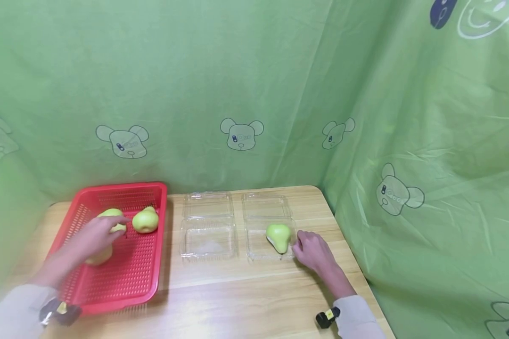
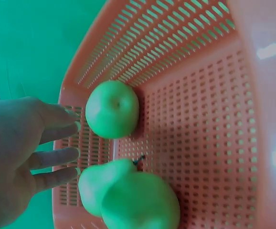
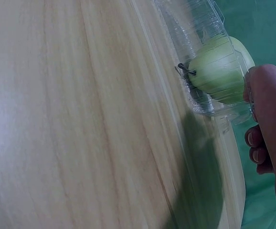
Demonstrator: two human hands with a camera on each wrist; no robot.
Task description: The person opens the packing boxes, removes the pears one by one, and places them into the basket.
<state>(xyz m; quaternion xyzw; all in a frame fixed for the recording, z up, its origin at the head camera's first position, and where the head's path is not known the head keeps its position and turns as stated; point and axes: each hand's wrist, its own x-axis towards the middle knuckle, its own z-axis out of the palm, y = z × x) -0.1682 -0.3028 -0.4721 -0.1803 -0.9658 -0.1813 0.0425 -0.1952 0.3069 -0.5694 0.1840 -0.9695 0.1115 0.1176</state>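
My left hand hovers over a red plastic basket, its fingers extended and holding nothing. Inside the basket lie a green pear by the right wall and two more partly hidden behind the hand. In the left wrist view, one pear sits apart while two others touch. My right hand is at the right edge of a clear plastic clamshell container, pinching its rim with the other fingers curled. A green pear lies in that container, its dark stem towards me.
A second clear clamshell container stands lid-open between the basket and the first container. All rest on a light wooden table. Green curtains with bear-face prints hang behind and along the right side.
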